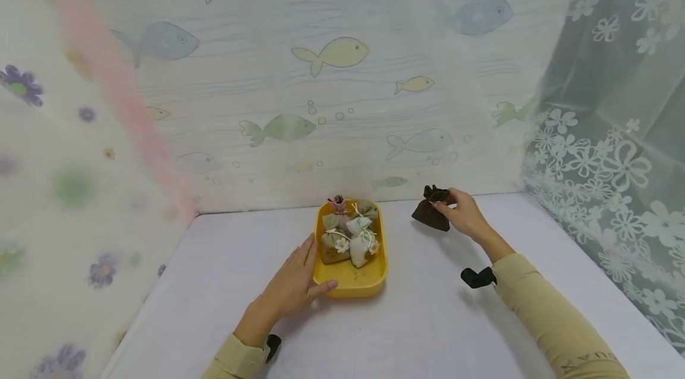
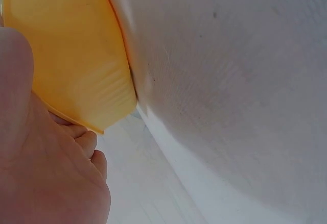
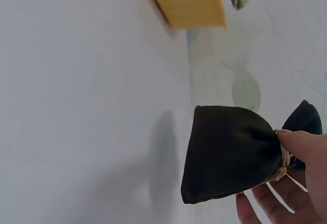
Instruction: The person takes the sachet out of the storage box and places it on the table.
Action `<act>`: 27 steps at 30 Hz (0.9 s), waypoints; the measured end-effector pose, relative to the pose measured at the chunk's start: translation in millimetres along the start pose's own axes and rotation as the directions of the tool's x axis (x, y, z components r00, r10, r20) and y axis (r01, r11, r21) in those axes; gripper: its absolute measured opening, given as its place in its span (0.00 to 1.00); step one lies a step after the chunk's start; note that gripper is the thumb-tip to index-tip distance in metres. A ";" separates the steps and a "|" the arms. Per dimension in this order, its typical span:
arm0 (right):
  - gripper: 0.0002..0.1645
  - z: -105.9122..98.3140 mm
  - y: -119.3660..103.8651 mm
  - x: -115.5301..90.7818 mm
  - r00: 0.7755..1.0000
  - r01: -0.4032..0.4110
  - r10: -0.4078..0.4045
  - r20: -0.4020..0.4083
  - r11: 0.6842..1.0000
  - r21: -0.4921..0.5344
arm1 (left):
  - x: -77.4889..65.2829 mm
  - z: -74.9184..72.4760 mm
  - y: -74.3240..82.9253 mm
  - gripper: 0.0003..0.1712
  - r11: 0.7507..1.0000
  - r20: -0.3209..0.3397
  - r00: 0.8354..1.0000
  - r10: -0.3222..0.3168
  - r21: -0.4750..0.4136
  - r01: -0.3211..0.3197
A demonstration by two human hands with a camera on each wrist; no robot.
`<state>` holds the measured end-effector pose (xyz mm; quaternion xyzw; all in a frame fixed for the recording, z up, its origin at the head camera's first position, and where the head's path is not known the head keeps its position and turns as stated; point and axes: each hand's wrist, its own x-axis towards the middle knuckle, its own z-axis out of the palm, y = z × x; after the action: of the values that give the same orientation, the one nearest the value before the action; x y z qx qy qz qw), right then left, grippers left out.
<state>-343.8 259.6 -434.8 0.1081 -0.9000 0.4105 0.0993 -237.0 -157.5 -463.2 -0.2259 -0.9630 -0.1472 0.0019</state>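
A yellow plastic tray point(image 1: 350, 292) stands on the white table, with several small drawstring sachets in its far part. Among them are a white sachet point(image 1: 360, 248) and a tan sachet point(image 1: 333, 248) with a white flower. Against the tray's left side rests my left hand point(image 1: 291, 278), fingers straight along the wall and thumb at the near rim. My right hand point(image 1: 465, 214) pinches a dark brown drawstring sachet point(image 3: 230, 152) by its tied neck, right of the tray. In the right wrist view the sachet hangs above the table, its shadow apart from it.
The white-covered table point(image 1: 417, 331) ends at a back curtain point(image 1: 257, 177) printed with fish. A flowered sheet point(image 1: 80, 200) hangs on the left, and a sheer curtain with white flowers point(image 1: 615, 159) on the right. Black wrist mounts point(image 1: 478, 277) stick out from both sleeves.
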 end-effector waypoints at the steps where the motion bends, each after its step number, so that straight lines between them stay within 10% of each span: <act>1: 0.16 0.1 1.9 0.0 1.000 -0.009 0.009 0.004 1.000 -0.002 | 0.2 0.0 0.0 0.61 1.000 0.004 1.000 -0.001 0.003 0.001; 27: 0.32 -1.0 28.3 -14.1 0.997 -0.076 0.076 0.002 0.997 -0.014 | -0.5 2.2 -2.1 0.61 1.000 -0.005 1.000 -0.005 -0.008 0.005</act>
<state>-338.1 280.1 -458.2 0.0738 -0.9064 0.4075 0.0830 -237.3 -158.8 -465.9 -0.2232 -0.9629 -0.1515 0.0034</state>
